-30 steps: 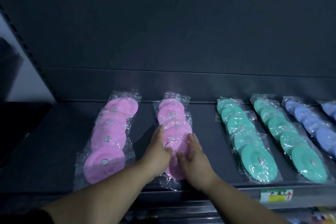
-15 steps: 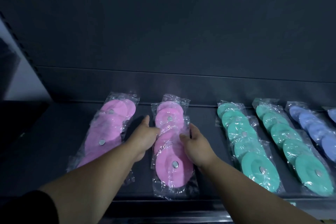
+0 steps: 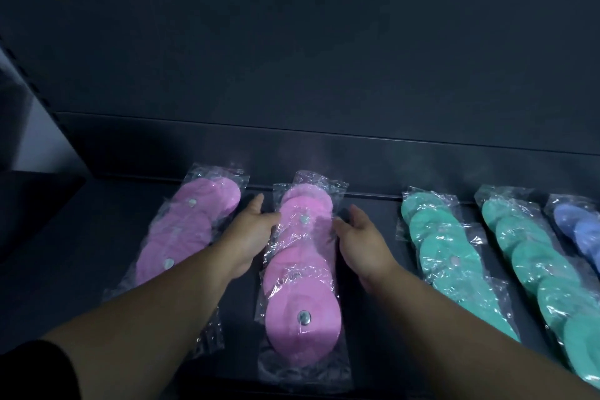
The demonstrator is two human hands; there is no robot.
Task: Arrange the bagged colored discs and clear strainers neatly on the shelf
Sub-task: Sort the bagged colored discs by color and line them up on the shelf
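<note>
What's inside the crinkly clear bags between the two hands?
Pink round discs overlapping in a row, two showing silver middle studs. Each disc covers part of the one behind.

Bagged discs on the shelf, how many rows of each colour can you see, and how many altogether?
Pink: 2, the left pink row and the middle pink row
Green: 2, the left green row and the right green row
Blue: 1, the blue row, cut off at the right edge
Total: 5 rows

clear-bagged discs lie flat, overlapping front to back: two pink rows [image 3: 302, 286], two green rows [image 3: 451, 266], one blue row [image 3: 581, 227].
</note>
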